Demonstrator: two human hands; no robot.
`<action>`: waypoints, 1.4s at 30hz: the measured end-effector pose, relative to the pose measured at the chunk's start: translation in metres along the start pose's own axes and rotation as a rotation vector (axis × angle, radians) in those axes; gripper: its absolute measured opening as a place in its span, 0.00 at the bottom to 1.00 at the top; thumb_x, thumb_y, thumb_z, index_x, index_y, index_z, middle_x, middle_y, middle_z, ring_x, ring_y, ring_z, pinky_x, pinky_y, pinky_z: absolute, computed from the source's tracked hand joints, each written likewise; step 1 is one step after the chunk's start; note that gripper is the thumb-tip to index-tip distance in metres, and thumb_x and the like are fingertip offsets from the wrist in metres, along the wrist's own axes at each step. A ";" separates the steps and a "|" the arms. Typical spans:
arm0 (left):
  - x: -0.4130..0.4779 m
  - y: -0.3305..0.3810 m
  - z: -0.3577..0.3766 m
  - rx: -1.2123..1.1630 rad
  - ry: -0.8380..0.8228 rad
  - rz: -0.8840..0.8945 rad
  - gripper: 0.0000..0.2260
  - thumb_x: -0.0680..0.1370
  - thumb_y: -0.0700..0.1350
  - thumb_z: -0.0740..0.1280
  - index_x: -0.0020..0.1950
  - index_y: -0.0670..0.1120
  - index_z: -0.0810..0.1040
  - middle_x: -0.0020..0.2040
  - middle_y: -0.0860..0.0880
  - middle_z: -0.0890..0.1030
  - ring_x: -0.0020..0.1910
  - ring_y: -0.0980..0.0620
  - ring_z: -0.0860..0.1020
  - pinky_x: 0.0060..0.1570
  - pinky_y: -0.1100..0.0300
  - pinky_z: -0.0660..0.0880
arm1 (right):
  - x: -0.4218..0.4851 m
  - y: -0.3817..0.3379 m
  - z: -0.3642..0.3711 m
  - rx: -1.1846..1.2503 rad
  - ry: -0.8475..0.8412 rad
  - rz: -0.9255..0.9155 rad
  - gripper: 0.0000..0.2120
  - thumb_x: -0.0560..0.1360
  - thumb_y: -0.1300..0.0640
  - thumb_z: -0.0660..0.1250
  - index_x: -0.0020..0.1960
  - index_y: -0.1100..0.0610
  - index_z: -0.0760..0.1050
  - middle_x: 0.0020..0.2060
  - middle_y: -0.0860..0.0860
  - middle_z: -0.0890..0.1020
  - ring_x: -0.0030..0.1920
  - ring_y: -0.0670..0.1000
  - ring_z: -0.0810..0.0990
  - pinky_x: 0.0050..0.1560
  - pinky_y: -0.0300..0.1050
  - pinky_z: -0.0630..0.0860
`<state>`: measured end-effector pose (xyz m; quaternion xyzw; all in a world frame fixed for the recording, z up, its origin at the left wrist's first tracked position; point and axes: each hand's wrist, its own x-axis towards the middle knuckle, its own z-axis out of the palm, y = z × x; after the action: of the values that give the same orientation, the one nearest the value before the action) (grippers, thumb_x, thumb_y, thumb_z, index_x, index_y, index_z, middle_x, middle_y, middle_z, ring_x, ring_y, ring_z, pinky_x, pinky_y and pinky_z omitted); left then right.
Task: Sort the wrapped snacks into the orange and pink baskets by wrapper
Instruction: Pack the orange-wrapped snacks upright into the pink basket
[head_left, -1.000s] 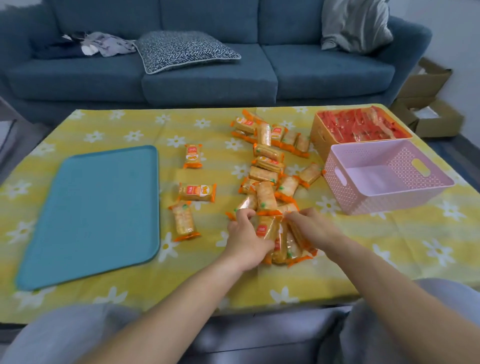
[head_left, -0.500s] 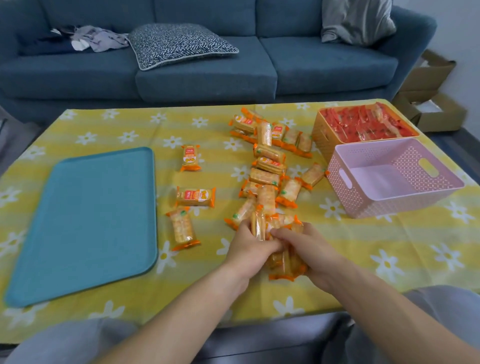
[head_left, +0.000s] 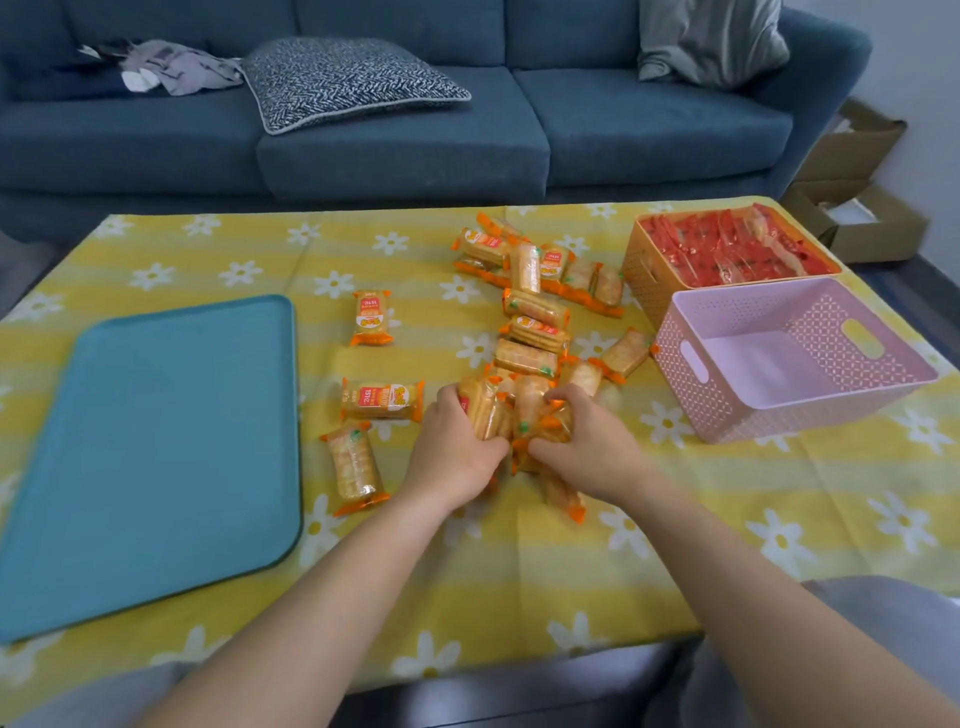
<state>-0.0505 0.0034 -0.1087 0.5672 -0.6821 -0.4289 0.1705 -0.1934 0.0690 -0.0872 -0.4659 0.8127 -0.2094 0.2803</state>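
head | snack bundle (head_left: 511, 415) clutched between left hand (head_left: 457, 452) | right hand (head_left: 587, 447)

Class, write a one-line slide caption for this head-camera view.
Both hands, left hand and right hand, gather orange-wrapped snacks beside an empty pink basket.

A yellow tablecloth (head_left: 519, 571) striped in paler yellow and dotted with white daisies covers the table. On it lies a plain teal tray (head_left: 150, 457). The scattered snack packs (head_left: 532, 317) are clear with orange ends, some showing a red-and-white label. The orange basket (head_left: 649, 275) holds red-wrapped snacks (head_left: 727, 252); the pink basket (head_left: 727, 405) has a perforated lattice pattern. Behind stands a dark blue sofa (head_left: 405, 140) with a navy-and-white herringbone cushion (head_left: 348, 78) and a plain grey cushion (head_left: 711, 41). Brown cardboard boxes (head_left: 857, 218) sit to the right.
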 end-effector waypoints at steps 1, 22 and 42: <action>-0.001 -0.001 0.002 -0.025 -0.013 -0.038 0.29 0.72 0.47 0.74 0.69 0.44 0.67 0.59 0.46 0.76 0.56 0.44 0.77 0.50 0.54 0.73 | 0.001 0.001 0.006 0.023 -0.008 0.023 0.30 0.71 0.48 0.71 0.71 0.49 0.67 0.57 0.51 0.75 0.52 0.54 0.77 0.47 0.44 0.70; -0.022 0.037 -0.021 -0.812 -0.028 -0.194 0.15 0.74 0.38 0.72 0.58 0.49 0.77 0.44 0.46 0.84 0.35 0.53 0.82 0.31 0.57 0.77 | -0.009 -0.015 -0.018 0.683 -0.210 -0.007 0.28 0.72 0.57 0.72 0.67 0.35 0.72 0.47 0.48 0.84 0.41 0.47 0.83 0.38 0.44 0.78; 0.049 0.236 0.156 -0.403 -0.291 0.202 0.41 0.71 0.71 0.57 0.79 0.51 0.64 0.77 0.47 0.68 0.75 0.47 0.67 0.69 0.53 0.67 | 0.043 0.126 -0.199 0.376 0.546 0.370 0.34 0.71 0.41 0.60 0.75 0.49 0.68 0.72 0.56 0.72 0.72 0.62 0.68 0.71 0.63 0.65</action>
<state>-0.3252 0.0166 -0.0273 0.3832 -0.6534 -0.6138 0.2223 -0.4211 0.1071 -0.0239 -0.1788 0.8751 -0.4174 0.1671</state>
